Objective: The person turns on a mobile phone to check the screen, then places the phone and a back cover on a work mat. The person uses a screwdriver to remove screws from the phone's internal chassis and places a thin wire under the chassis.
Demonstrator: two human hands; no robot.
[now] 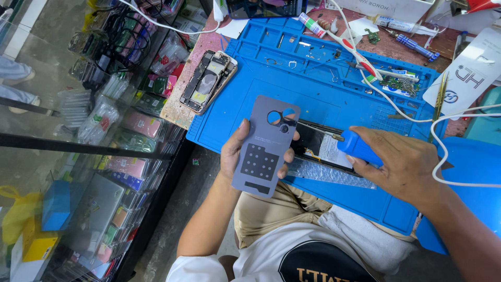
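Left hand fingers grip grey plastic phone back cover; right hand closed round blue-handled screwdriver, tip over opened phone on blue silicone mat.

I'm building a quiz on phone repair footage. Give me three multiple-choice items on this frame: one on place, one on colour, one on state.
1. Where does the second opened phone lie?
A. On the bench left of the blue mat
B. On the person's lap
C. In the right hand

2. What colour is the screwdriver handle in the right hand?
A. Red
B. Blue
C. Yellow

3. How is the grey back cover?
A. Flat on the mat
B. Fitted to a phone
C. Held up in the left hand

Answers: 1 A, it rests off the mat's left edge. 2 B, the handle is blue. 3 C, fingers wrap its edges.
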